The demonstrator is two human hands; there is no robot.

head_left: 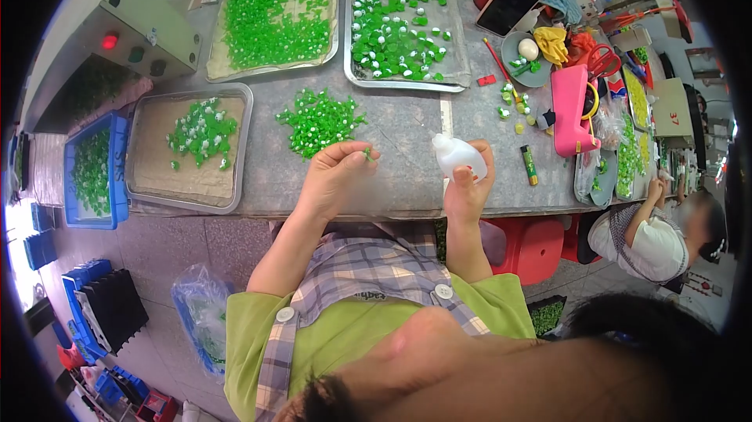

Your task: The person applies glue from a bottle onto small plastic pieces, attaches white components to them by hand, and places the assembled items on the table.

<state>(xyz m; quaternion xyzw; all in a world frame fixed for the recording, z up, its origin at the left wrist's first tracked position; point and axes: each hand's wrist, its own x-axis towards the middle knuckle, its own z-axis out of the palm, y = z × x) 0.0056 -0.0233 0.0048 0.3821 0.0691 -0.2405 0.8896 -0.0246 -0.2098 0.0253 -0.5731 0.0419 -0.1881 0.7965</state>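
My left hand (335, 173) pinches a tiny green piece (367, 154) between thumb and fingertips, over the table. In my right hand (470, 187) is a white squeeze bottle (456, 157), tilted with its nozzle up and to the left. The bottle and the green piece are apart. Just beyond my left hand lies a loose pile of small green and white pieces (319, 120). To its left, a metal tray (145, 167) lined with brown paper holds a cluster of green pieces with white parts (202, 132).
At the back stand two trays, one of green pieces (274, 15) and one of green-and-white pieces (399, 23). A pink tape dispenser (570, 113), glue stick (529, 165) and phone (509, 3) lie right. A blue bin (119, 179) adjoins the left edge. Another person (654, 238) sits far right.
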